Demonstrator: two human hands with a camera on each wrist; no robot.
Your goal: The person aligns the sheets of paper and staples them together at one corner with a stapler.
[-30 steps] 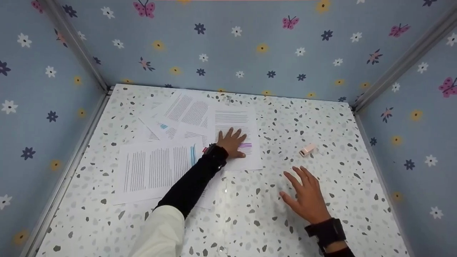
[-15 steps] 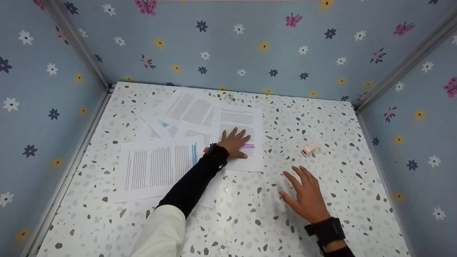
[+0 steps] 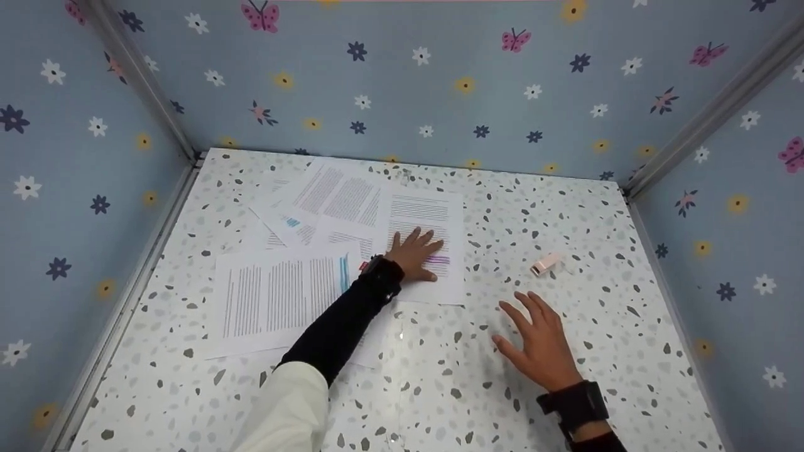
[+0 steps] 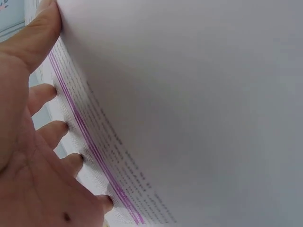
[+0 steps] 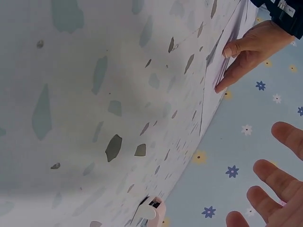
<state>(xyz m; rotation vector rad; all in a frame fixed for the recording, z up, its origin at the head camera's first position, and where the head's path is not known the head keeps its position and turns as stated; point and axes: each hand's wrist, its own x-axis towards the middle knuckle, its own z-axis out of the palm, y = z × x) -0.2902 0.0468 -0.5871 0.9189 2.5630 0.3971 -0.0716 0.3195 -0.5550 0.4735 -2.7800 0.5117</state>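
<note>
My left hand (image 3: 414,257) rests with spread fingers on a printed sheet of paper (image 3: 433,210) that bears a purple highlighted line. In the left wrist view, its fingertips (image 4: 61,127) touch the page near that purple marking. My right hand (image 3: 540,345) is held over the front right of the table, fingers apart and loosely bent, holding nothing. Beyond its fingertips lies a small pale pink object (image 3: 546,264) with a dark slot at one end; the right wrist view shows it with a white part too.
Several printed sheets (image 3: 339,188) overlap at the back left of the speckled table (image 3: 440,389). Another sheet with blue highlighting (image 3: 276,301) lies in front of them, partly under my left forearm. Flower-patterned panels (image 3: 389,81) wall in the back and both sides.
The sheet under my left hand has shifted slightly right at its top and lies straighter. The head view has moved a little; my right hand stays in place.
</note>
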